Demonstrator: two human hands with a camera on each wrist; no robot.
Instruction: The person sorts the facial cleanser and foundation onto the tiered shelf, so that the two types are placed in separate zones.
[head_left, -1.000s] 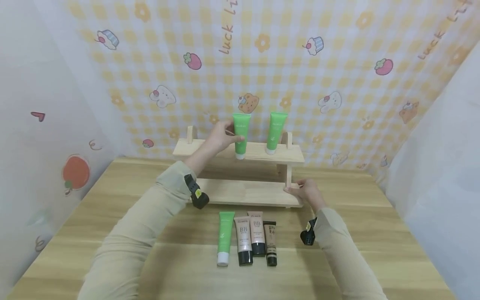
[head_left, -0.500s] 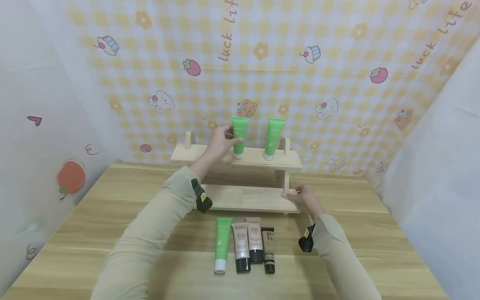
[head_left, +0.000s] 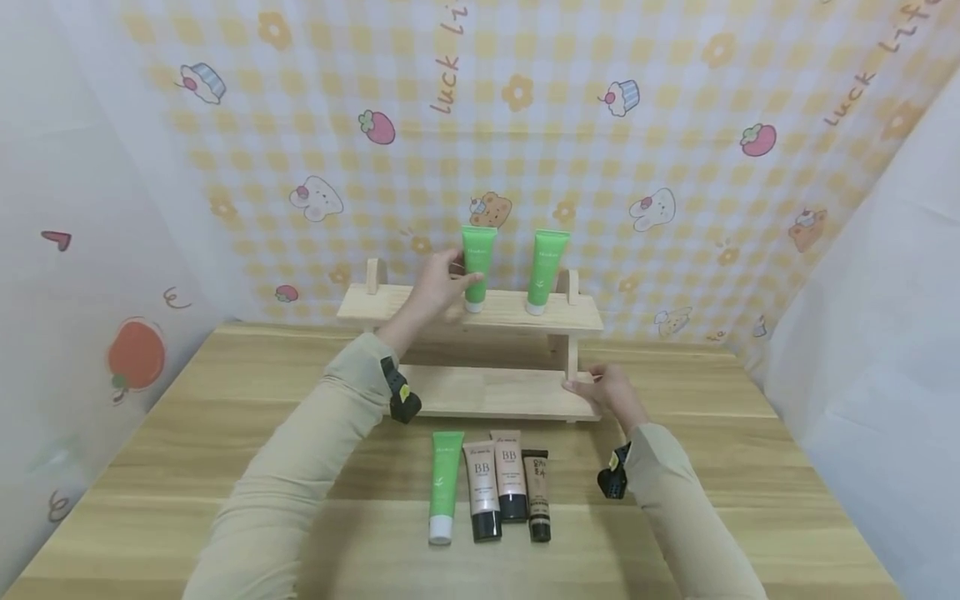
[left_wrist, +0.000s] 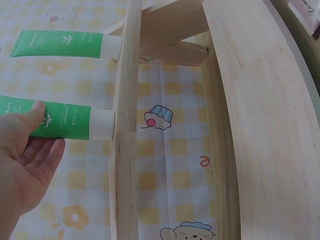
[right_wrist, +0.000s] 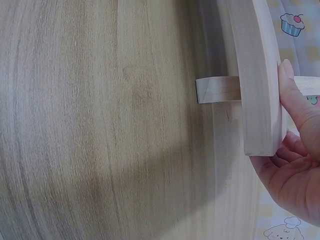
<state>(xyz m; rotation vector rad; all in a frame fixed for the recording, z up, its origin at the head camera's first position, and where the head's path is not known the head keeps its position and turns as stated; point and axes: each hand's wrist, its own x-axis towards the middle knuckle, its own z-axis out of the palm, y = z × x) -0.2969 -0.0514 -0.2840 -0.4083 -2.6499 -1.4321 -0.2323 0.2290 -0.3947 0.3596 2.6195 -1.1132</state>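
My left hand (head_left: 438, 283) pinches a green squeeze tube (head_left: 478, 260) between thumb and fingers. That tube stands cap down on the upper board (head_left: 420, 310) of a two-tier wooden shelf; in the left wrist view its white cap (left_wrist: 102, 124) meets the board. A second green tube (head_left: 546, 271) stands on the same board, to the right and apart from it. My right hand (head_left: 613, 390) grips the right end of the lower board (head_left: 487, 392), thumb on top and fingers underneath, as the right wrist view shows.
In front of the shelf, a green tube (head_left: 446, 487), two pinkish BB cream tubes (head_left: 483, 483) and a smaller brown tube (head_left: 537, 492) lie on the wooden table (head_left: 697, 400). A checked cloth (head_left: 465, 150) hangs behind the shelf.
The green tube in my left hand has moved slightly back and down from the shelf's front edge onto the upper board. My right hand keeps its grip. The head view has tilted slightly.
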